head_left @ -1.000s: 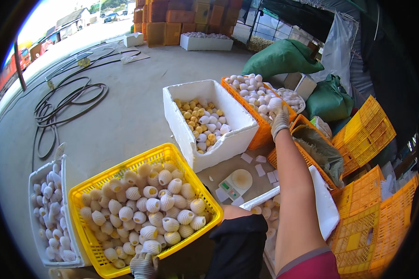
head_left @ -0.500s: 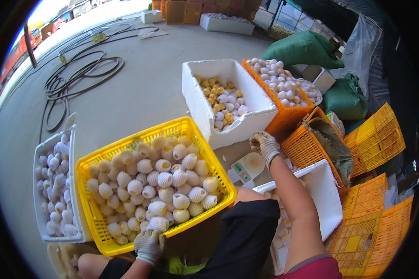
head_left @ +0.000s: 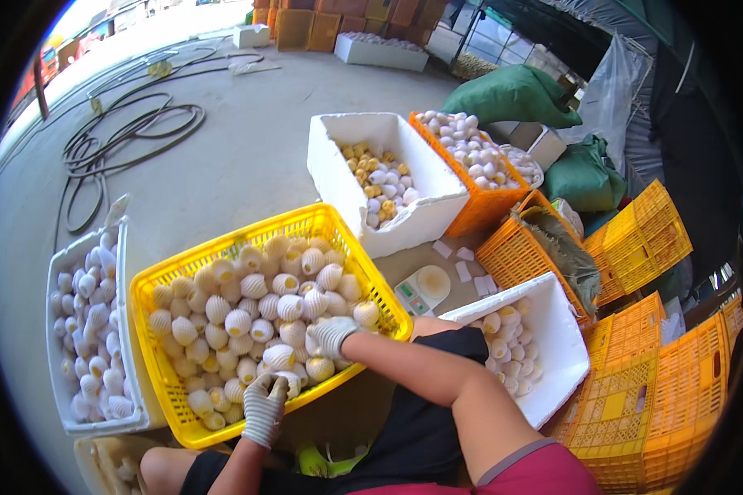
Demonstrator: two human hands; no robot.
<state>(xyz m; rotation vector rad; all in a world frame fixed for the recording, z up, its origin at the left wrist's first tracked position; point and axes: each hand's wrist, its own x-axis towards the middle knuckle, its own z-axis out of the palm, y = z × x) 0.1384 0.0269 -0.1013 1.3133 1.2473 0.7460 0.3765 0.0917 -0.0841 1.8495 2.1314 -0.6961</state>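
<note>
A yellow plastic crate (head_left: 150, 363) full of round yellowish fruits in white foam nets (head_left: 241, 322) sits before me. My right hand (head_left: 333, 337), in a whitish knit glove, reaches in over its near right part. Its fingers curl down on a netted fruit, with the tips partly hidden. At the crate's near rim is my gloved left hand (head_left: 264, 410), fingers bent inward against the fruits. What lies between its fingers is hard to make out. A small white scale (head_left: 423, 289) with a round plate stands on the floor beyond my knee.
White foam boxes of fruit stand at the left (head_left: 130, 322), ahead (head_left: 425, 216) and right (head_left: 557, 355). An orange crate (head_left: 480, 206) holds more netted fruit. Orange crates (head_left: 615, 412) stack at the right, near green sacks (head_left: 584, 175). A dark hose (head_left: 140, 136) coils on the floor.
My right hand has come back from beside the scale into the yellow crate, uncovering several pale pieces on the floor. My left hand has moved slightly up, its fingers bending. The view has shifted slightly.
</note>
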